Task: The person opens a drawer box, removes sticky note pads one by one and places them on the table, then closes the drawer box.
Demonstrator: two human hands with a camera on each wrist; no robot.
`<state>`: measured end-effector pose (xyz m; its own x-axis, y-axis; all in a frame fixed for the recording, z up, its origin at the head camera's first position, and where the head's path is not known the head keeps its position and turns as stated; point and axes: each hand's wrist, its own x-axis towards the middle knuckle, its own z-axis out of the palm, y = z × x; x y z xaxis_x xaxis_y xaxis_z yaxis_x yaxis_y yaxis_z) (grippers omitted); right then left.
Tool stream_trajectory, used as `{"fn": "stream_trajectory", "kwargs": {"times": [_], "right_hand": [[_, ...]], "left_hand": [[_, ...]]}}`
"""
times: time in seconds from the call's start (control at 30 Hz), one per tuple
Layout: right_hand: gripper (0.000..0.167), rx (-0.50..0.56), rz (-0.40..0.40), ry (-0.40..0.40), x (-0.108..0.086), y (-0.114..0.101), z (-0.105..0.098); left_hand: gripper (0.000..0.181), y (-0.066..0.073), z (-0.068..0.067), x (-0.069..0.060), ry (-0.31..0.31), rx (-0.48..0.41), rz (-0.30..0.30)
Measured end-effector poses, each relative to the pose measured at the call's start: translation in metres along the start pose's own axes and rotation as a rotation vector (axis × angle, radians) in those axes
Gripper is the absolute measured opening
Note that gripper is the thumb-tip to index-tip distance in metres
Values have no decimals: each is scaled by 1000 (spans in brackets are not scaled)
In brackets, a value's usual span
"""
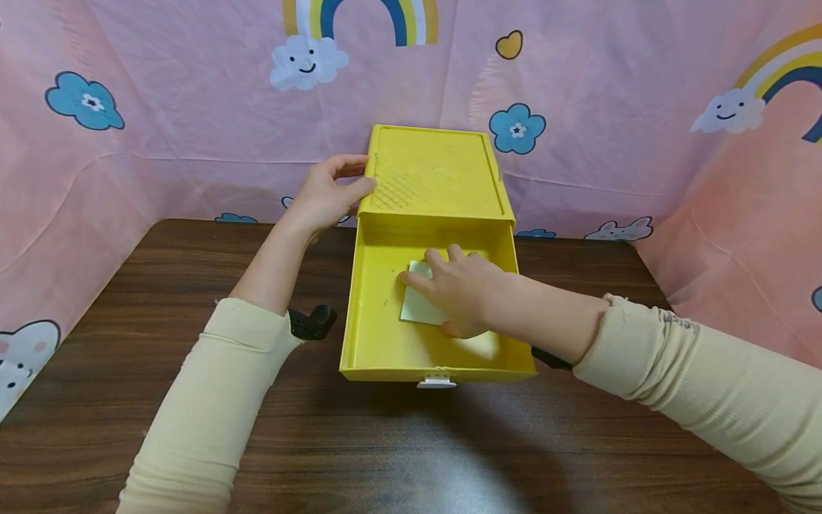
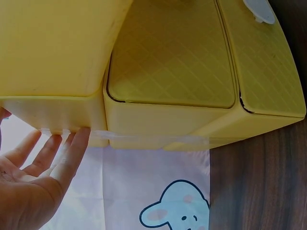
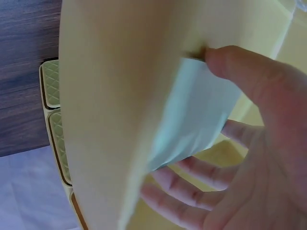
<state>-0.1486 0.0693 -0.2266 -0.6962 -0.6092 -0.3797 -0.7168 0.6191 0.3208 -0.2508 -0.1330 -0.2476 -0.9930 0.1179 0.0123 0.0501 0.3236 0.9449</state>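
Note:
A yellow drawer cabinet (image 1: 437, 164) stands on the table with its top drawer (image 1: 375, 343) pulled out toward me. My left hand (image 1: 324, 196) rests at the cabinet's left edge, thumb on the top and the other fingers along the side. In the left wrist view, those fingers (image 2: 72, 151) look straight against the yellow wall. Inside the drawer is a square pale green paper pad (image 1: 420, 303). Over it reaches my right hand (image 1: 459, 289). In the right wrist view, the thumb (image 3: 230, 60) touches one corner of the pad (image 3: 196, 105), and fingertips meet its opposite edge.
A white handle (image 1: 437, 383) sticks out from the drawer front. Lower closed drawers with a quilted front (image 2: 172, 57) show in the left wrist view. Dark wooden table (image 1: 289, 428) surrounds the cabinet, and a pink patterned cloth (image 1: 212, 107) hangs close behind it.

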Motion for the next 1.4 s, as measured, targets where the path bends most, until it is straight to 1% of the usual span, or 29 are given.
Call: {"fn": "stream_trajectory", "kwargs": {"times": [0.17,0.43,0.6,0.83,1.0,1.23,1.4], "right_hand": [[77,-18,-4,23,0,-1,0],[74,-10,-26,56,-2,1,-3],[74,25,-37,65,-5,4,-7],[76,78,-44,55,-8,9,-10],[76,78,-59,62,-10,11,-13],[75,86,-92,91,-16,14,-18],[75,99,-89,101,-22,19,-21]], "left_hand": [[51,0,0,0,-1,7,1],[51,0,0,-1,-6,4,3],[51,0,0,0,-2,-2,-2],[51,-1,0,1,-1,-7,0],[51,-1,0,1,-1,-11,5],[51,0,0,0,0,-11,2],[51,0,0,0,1,-7,2]]}}
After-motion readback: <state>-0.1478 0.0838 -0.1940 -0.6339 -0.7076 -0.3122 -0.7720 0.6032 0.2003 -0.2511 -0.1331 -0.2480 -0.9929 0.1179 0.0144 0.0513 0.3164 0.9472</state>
